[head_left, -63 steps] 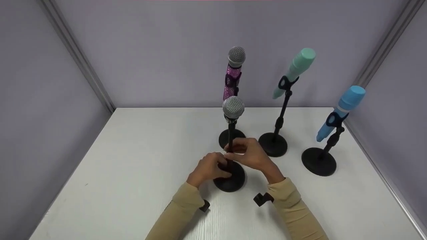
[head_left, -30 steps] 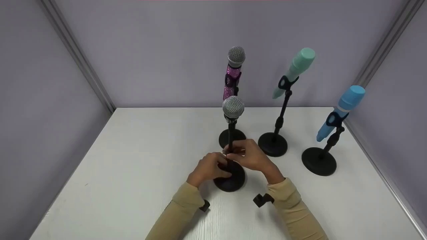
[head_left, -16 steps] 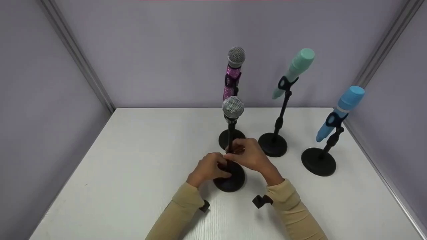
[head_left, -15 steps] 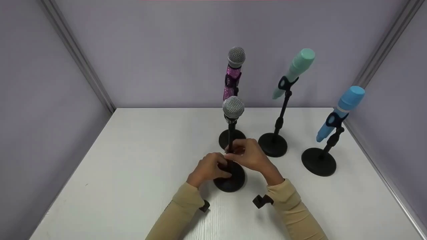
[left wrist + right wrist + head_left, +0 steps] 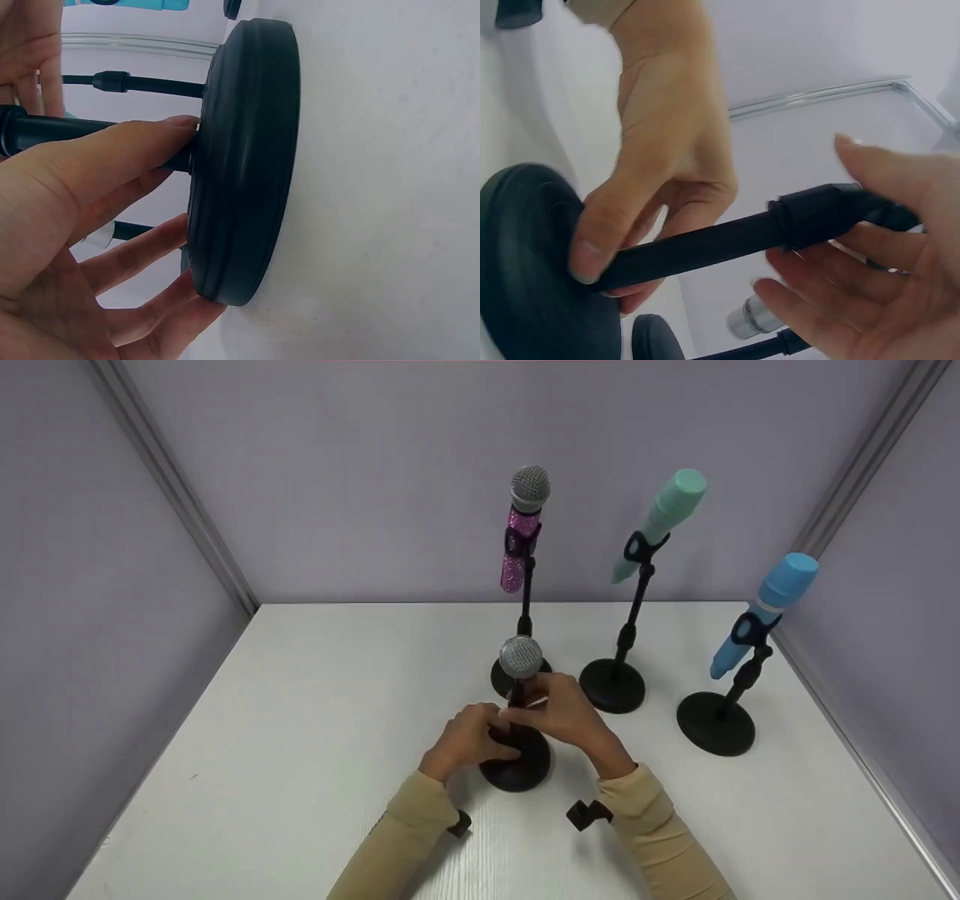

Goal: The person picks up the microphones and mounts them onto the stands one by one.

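A black microphone stand (image 5: 517, 774) stands upright on the white table, topped by a microphone (image 5: 520, 658) with a silver mesh head; its handle is mostly hidden. My left hand (image 5: 466, 739) grips the pole's foot. In the left wrist view the thumb lies along the pole, and fingertips touch the round base (image 5: 247, 165). My right hand (image 5: 566, 712) is around the upper pole, below the mesh head. The right wrist view shows its thumb lifted off the collar (image 5: 810, 217), with loosely curved fingers under it.
Directly behind stands a pink glitter microphone (image 5: 523, 523) on its own stand. To the right are a mint-green microphone (image 5: 671, 506) and a blue microphone (image 5: 784, 585), each tilted in a black stand. Grey walls (image 5: 390, 480) border the table (image 5: 315, 697) at the back and sides.
The silver-headed microphone has dropped lower on its stand as the pole shortened, uncovering the pink one's lower end and pole. Both hands stay nearly in place.
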`<state>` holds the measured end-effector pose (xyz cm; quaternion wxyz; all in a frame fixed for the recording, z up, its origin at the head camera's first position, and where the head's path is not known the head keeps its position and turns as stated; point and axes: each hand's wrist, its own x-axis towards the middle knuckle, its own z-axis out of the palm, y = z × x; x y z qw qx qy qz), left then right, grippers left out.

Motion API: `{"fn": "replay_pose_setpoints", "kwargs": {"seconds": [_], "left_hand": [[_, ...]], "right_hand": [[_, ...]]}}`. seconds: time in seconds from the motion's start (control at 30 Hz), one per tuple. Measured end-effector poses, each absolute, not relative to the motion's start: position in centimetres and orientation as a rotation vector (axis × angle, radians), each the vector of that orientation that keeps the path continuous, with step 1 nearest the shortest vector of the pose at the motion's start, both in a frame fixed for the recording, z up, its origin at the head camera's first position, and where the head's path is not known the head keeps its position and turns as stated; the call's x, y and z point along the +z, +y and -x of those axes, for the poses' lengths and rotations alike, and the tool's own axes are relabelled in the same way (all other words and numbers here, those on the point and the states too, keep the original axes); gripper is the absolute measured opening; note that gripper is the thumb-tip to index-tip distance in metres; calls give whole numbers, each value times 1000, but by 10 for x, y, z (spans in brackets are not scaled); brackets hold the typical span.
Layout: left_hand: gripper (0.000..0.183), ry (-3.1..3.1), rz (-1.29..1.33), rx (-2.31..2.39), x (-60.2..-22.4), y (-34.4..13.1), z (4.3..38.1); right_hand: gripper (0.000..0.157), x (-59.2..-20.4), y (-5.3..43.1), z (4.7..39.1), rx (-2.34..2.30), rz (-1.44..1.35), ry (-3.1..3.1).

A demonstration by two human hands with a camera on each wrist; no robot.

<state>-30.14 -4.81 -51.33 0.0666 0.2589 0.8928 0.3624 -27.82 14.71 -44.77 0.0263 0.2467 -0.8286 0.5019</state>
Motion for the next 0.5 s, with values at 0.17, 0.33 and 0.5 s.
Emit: {"fn": "replay_pose_setpoints", "kwargs": {"seconds": [0.17, 0.33, 0.5], "left_hand": [[20, 2685, -772, 1096, -513, -47, 301], [20, 2700, -772, 1081, -513, -47, 301], [22, 2701, -768, 1088, -514, -47, 301]], "right_hand": [[23, -449, 146, 278, 1540, -729, -2554], [18, -449, 147, 277, 1579, -765, -2534], [19, -449, 148, 279, 1634, -795, -2574]]}}
